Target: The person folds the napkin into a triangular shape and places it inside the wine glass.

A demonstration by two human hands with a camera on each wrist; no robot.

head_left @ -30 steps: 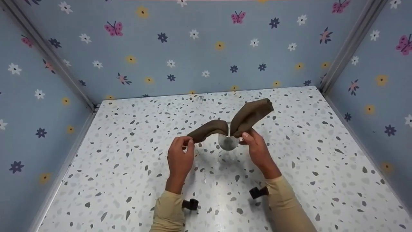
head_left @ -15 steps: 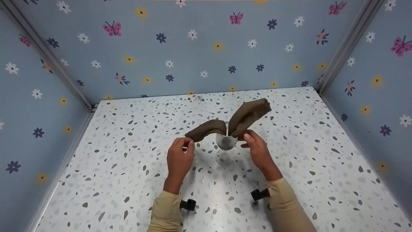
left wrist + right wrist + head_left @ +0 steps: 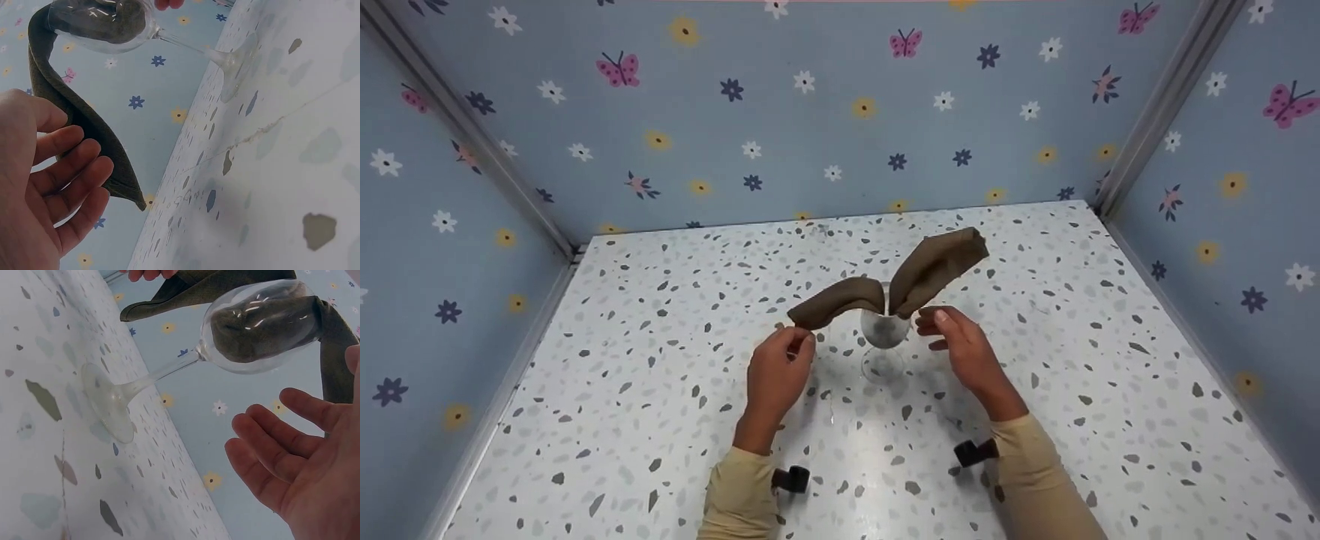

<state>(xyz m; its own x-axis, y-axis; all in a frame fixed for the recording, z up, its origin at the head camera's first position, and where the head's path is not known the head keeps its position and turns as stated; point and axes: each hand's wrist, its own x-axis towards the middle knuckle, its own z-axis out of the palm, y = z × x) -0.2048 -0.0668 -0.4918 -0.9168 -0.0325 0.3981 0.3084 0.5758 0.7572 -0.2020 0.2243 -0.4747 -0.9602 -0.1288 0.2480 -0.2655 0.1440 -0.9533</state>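
A clear stemmed wine glass point(image 3: 884, 330) stands upright on the table. Tucked into its bowl is a dark brown cloth napkin point(image 3: 247, 329), whose two folded ends fan out over the rim. One napkin end point(image 3: 836, 298) droops to the left; the other rises to the right. My left hand point(image 3: 781, 367) is just below the tip of the left end, its fingers loosely bent in the left wrist view and overlapping the cloth. To the right of the bowl, my right hand point(image 3: 969, 356) has its fingers spread and slightly bent, apart from the glass and holding nothing.
The table point(image 3: 660, 450) is white with grey terrazzo-like flecks. Blue panels point(image 3: 810, 120) printed with flowers and butterflies enclose it at the back and both sides. A black wrist device point(image 3: 791, 478) sits at the left sleeve, another point(image 3: 975, 452) at the right.
My right hand has drawn away from the right napkin end, a little to the right. My left hand has shifted slightly down from the left tip. The napkin keeps its shape in the glass.
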